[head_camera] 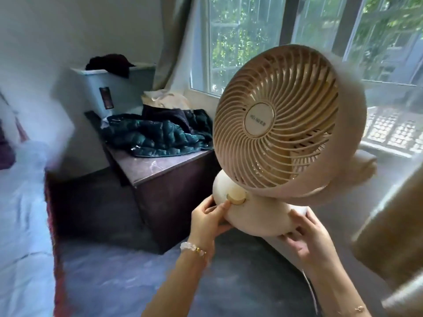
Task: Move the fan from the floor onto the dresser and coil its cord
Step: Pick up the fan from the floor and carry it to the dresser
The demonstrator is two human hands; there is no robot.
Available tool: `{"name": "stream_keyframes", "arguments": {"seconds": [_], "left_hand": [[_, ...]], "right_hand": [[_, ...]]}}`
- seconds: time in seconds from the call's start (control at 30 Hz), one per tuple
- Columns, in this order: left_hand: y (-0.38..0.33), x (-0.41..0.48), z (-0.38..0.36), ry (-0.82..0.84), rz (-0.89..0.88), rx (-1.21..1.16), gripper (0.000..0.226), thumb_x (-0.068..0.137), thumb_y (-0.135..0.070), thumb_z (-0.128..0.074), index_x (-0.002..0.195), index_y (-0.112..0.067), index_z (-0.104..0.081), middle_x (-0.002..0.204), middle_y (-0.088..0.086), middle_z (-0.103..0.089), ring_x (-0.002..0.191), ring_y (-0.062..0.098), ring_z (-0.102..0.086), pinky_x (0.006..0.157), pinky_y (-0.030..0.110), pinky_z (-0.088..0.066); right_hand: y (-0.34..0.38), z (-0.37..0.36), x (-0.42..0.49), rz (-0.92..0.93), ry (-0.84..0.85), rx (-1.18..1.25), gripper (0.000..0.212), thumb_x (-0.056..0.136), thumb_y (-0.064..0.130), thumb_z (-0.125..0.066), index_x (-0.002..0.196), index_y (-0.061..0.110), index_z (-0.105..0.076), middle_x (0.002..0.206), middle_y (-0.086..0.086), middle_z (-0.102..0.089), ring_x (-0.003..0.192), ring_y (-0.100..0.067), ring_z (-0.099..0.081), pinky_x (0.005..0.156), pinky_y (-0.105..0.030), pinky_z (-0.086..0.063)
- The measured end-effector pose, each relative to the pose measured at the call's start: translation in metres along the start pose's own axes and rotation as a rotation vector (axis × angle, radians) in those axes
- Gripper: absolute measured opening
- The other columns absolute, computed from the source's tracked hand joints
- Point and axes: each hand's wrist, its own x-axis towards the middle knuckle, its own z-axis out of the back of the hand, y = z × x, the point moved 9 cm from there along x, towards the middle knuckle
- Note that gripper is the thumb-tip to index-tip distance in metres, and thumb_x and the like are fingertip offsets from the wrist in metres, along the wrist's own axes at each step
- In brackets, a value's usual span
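Two hands carry the fan (281, 133) by its rounded base, in the air at the centre right of the frame, clear of the floor (128, 277). The left hand (209, 221) cups the base from the left, its thumb just beside the gold control knob (235, 197); the right hand (304, 236) is clamped under the right of the base, fingers spread. The dresser (160, 179), a dark worktop at centre left, lies beyond the fan, its back half covered by a dark green quilted jacket (158, 136); only the front strip of the top is bare. A thin white line by the right wrist at the lower right may be the cord (309, 287), but I cannot tell for sure. By the look of it the fan is light, hard plastic, smooth and a little slippery, and top-heavy with the large round head tilted up. The base seems the best place to hold it; the thin grille ribs would likely flex or crack under a grip.
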Motion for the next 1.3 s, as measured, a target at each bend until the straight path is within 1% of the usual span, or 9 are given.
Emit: {"name": "stream_keyframes", "arguments": {"seconds": [0.17, 0.3, 0.37, 0.47, 0.63, 0.87, 1.13, 1.23, 1.3], "left_hand": [[-0.038, 0.067, 0.081, -0.151, -0.013, -0.031, 0.033, 0.079, -0.022, -0.069, 0.109, -0.009, -0.061, 0.104, 0.017, -0.071, 0.097, 0.033, -0.068, 0.077, 0.045, -0.059], [-0.052, 0.108, 0.141, -0.296, -0.013, -0.090, 0.035, 0.077, -0.020, -0.072, 0.107, -0.006, -0.059, 0.102, 0.018, -0.070, 0.090, 0.030, -0.069, 0.065, 0.038, -0.060], [-0.057, 0.131, 0.169, -0.352, -0.006, -0.111, 0.036, 0.076, -0.018, -0.072, 0.107, -0.007, -0.058, 0.103, 0.017, -0.069, 0.087, 0.028, -0.069, 0.062, 0.037, -0.059], [-0.062, 0.174, 0.213, -0.421, 0.015, -0.119, 0.036, 0.077, -0.016, -0.072, 0.108, -0.008, -0.058, 0.108, 0.018, -0.067, 0.093, 0.031, -0.067, 0.065, 0.040, -0.059], [-0.061, 0.257, 0.269, -0.503, 0.049, -0.158, 0.027, 0.077, -0.013, -0.070, 0.102, -0.010, -0.060, 0.111, 0.018, -0.065, 0.098, 0.033, -0.065, 0.067, 0.043, -0.058], [-0.069, 0.373, 0.339, -0.615, 0.105, -0.185, 0.038, 0.078, -0.008, -0.069, 0.115, -0.009, -0.057, 0.120, 0.018, -0.061, 0.108, 0.034, -0.060, 0.074, 0.045, -0.057], [-0.059, 0.454, 0.415, -0.586, 0.254, -0.209, 0.056, 0.080, -0.007, -0.068, 0.131, -0.004, -0.046, 0.122, 0.022, -0.060, 0.106, 0.034, -0.061, 0.083, 0.047, -0.055], [-0.047, 0.474, 0.442, -0.538, 0.351, -0.216, 0.052, 0.081, -0.006, -0.066, 0.130, -0.004, -0.048, 0.123, 0.022, -0.059, 0.108, 0.036, -0.059, 0.079, 0.047, -0.055], [-0.037, 0.481, 0.459, -0.510, 0.428, -0.226, 0.052, 0.081, -0.006, -0.066, 0.129, -0.005, -0.048, 0.123, 0.023, -0.058, 0.110, 0.037, -0.057, 0.080, 0.048, -0.054]], "right_hand": [[-0.036, -0.101, 0.083, -0.085, 0.101, -0.017, 0.036, 0.089, 0.011, -0.053, 0.125, 0.014, -0.055, 0.111, -0.012, -0.065, 0.091, -0.024, -0.065, 0.072, -0.043, -0.059], [-0.069, -0.166, 0.136, -0.175, 0.166, -0.031, 0.030, 0.088, 0.011, -0.054, 0.116, 0.021, -0.061, 0.104, -0.007, -0.068, 0.090, -0.023, -0.064, 0.064, -0.037, -0.061], [-0.089, -0.195, 0.162, -0.212, 0.195, -0.038, 0.033, 0.088, 0.010, -0.054, 0.118, 0.020, -0.061, 0.108, -0.008, -0.067, 0.091, -0.024, -0.063, 0.068, -0.039, -0.059], [-0.122, -0.238, 0.204, -0.256, 0.238, -0.059, 0.039, 0.087, 0.009, -0.054, 0.125, 0.018, -0.057, 0.115, -0.010, -0.066, 0.093, -0.026, -0.065, 0.077, -0.043, -0.055], [-0.171, -0.296, 0.286, -0.304, 0.290, -0.087, 0.042, 0.087, 0.013, -0.056, 0.128, 0.024, -0.055, 0.117, -0.008, -0.068, 0.099, -0.026, -0.066, 0.072, -0.040, -0.055], [-0.241, -0.365, 0.400, -0.432, 0.318, -0.110, 0.043, 0.088, 0.017, -0.057, 0.129, 0.026, -0.054, 0.124, -0.008, -0.065, 0.108, -0.030, -0.064, 0.078, -0.042, -0.055], [-0.311, -0.419, 0.454, -0.539, 0.247, -0.139, 0.033, 0.090, 0.014, -0.053, 0.116, 0.033, -0.060, 0.103, 0.003, -0.075, 0.089, -0.019, -0.072, 0.068, -0.036, -0.058], [-0.337, -0.429, 0.462, -0.552, 0.190, -0.186, 0.032, 0.090, 0.015, -0.054, 0.109, 0.040, -0.061, 0.089, 0.011, -0.077, 0.081, -0.015, -0.072, 0.088, -0.047, -0.052], [-0.351, -0.434, 0.462, -0.552, 0.138, -0.184, 0.033, 0.088, 0.014, -0.056, 0.107, 0.041, -0.062, 0.084, 0.011, -0.077, 0.086, -0.017, -0.071, 0.089, -0.046, -0.052]]}}
